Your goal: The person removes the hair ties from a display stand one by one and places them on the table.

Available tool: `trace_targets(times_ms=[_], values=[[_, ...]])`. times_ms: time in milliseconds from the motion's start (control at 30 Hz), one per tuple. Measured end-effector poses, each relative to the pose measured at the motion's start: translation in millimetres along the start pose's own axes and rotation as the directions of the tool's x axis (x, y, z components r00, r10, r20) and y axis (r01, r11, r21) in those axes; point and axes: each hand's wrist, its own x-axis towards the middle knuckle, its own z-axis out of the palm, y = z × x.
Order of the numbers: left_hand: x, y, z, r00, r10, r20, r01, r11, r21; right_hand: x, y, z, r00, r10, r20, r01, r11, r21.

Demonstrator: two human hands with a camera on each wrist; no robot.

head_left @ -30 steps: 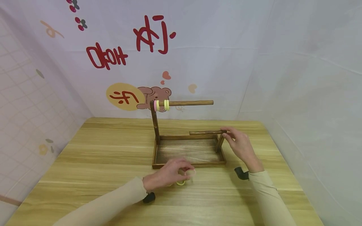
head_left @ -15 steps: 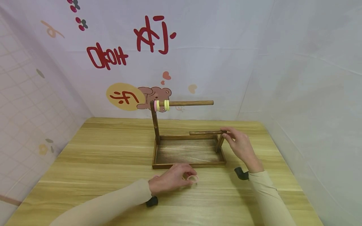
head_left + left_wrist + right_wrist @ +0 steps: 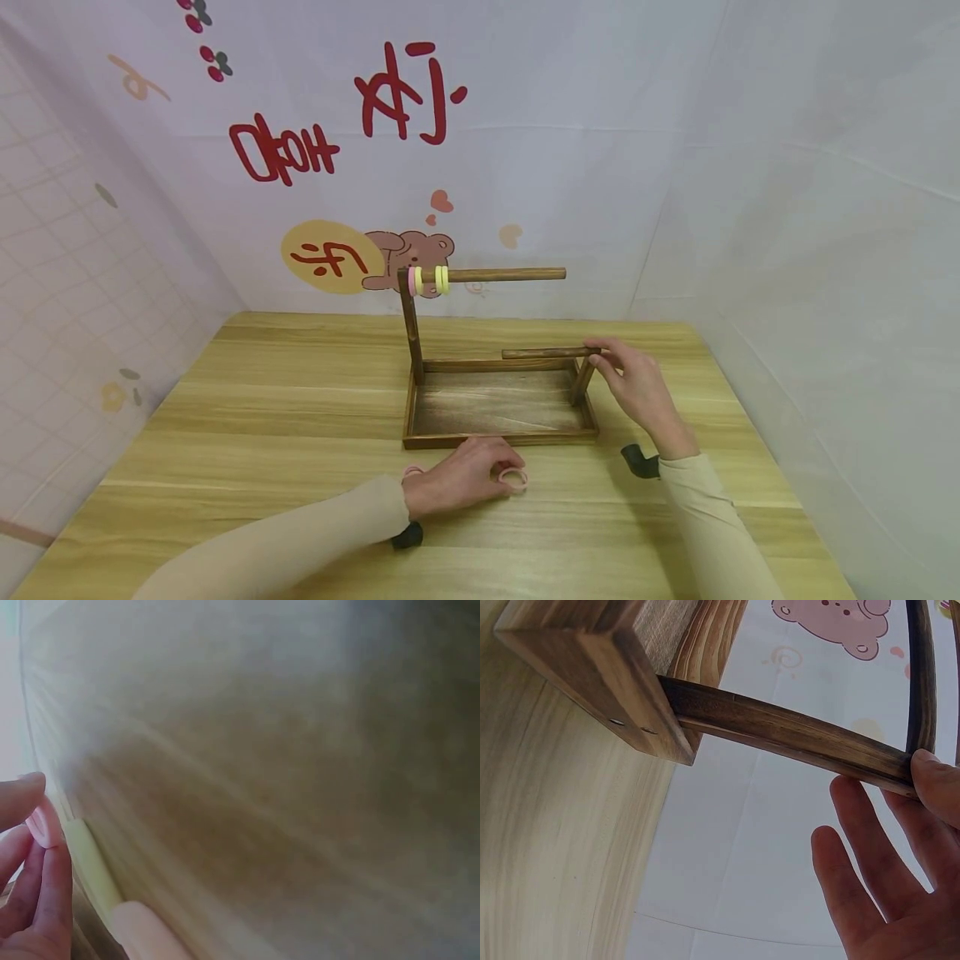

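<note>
The left hand [image 3: 467, 477], nearly closed, pinches a pink ring [image 3: 45, 824] by its edge, likely to keep the hole free, while the right hand [image 3: 636, 387], lower fingers loose, grips the wooden rack [image 3: 501, 402] beyond the left by its short post [image 3: 584, 382] (presumably for steadiness).

Rings [image 3: 442, 280] on upper rod [image 3: 510, 274], tray [image 3: 495, 403] on table [image 3: 270, 400]
</note>
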Motion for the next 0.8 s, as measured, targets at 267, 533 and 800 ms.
trace_targets(times_ms=[267,533,800], values=[[-1.2,-3.3,2.6,0.999,-0.022,0.033,0.02,0.998,0.056,-0.2,-1,0,1.0,0.006,0.003,-0.006,1.0,0.003],[-4.9,-0.3,-0.4,0.998,-0.055,0.039,0.051,0.993,0.104,-0.7,-1,0,1.0,0.002,0.004,-0.002,1.0,0.007],[-11.1,5.7,-12.1,0.999,-0.054,0.001,0.054,0.998,0.038,-1.4,0,0,1.0,0.01,0.005,-0.01,1.0,0.006]])
